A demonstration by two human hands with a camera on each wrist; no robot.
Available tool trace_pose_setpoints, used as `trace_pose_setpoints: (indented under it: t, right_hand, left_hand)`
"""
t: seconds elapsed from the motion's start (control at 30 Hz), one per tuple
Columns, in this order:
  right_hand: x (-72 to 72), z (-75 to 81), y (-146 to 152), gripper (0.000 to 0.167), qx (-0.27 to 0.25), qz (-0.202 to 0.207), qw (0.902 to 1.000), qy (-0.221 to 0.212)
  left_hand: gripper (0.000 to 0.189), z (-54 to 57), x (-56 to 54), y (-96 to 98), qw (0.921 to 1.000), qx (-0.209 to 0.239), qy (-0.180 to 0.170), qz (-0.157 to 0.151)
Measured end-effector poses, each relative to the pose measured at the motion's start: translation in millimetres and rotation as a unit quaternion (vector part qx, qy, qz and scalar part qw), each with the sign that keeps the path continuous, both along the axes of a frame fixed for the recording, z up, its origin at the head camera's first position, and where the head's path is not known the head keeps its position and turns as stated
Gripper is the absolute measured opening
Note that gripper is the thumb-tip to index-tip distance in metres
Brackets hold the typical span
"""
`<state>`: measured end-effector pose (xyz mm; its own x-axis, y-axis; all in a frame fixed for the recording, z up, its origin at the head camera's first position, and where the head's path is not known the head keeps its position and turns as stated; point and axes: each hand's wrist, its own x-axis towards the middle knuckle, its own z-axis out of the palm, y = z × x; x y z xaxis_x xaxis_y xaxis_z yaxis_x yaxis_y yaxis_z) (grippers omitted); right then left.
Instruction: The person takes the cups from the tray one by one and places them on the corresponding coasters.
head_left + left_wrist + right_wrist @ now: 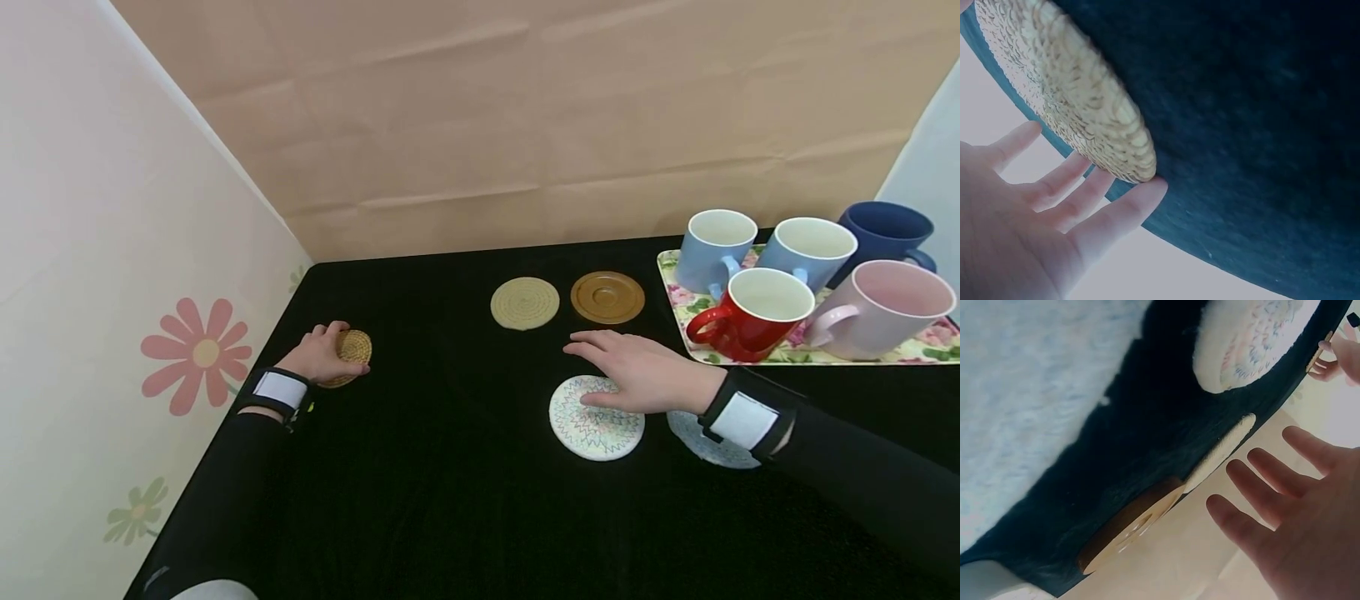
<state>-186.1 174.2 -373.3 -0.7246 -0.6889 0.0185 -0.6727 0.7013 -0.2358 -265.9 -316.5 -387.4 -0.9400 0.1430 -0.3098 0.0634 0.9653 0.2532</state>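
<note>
At the table's left edge my left hand (pixel 315 357) holds a round woven straw coaster (pixel 356 345) by its rim, thumb on one side and fingers on the other. In the left wrist view its fingertips touch the edge of the coaster (pixel 1079 94). My right hand (pixel 637 371) is held over a white round coaster (pixel 596 437) with a coloured zigzag pattern, hiding part of it. Its fingers are spread and hold nothing, as the right hand (pixel 1297 506) shows in the right wrist view. Under the right wrist lies a pale blue-grey coaster (pixel 712 442), partly covered.
Behind the right hand lie a beige spiral coaster (pixel 525 302) and a brown wooden coaster (pixel 607 297). A floral tray (pixel 678 321) at the right carries several mugs, including a red mug (pixel 761 321) and a pink mug (pixel 877 312). A flowered wall (pixel 97 250) borders the left.
</note>
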Motion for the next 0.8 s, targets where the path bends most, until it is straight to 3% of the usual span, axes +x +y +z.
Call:
trace_pose_setpoints:
  t: [0.47, 0.8]
  right_hand:
    - [-22.9, -0.4, -37, 0.07, 0.016, 0.028, 0.9995, -0.004]
    - [-29.3, -0.9, -52, 0.071, 0.02, 0.039, 0.9989, -0.017]
  left_hand:
    - [0.097, -0.9, -8.0, 18.3, 0.9995, 0.004, 0.011, -0.03]
    - [0.095, -3.3, -14.0, 36.8, 0.998, 0.009, 0.02, -0.059]
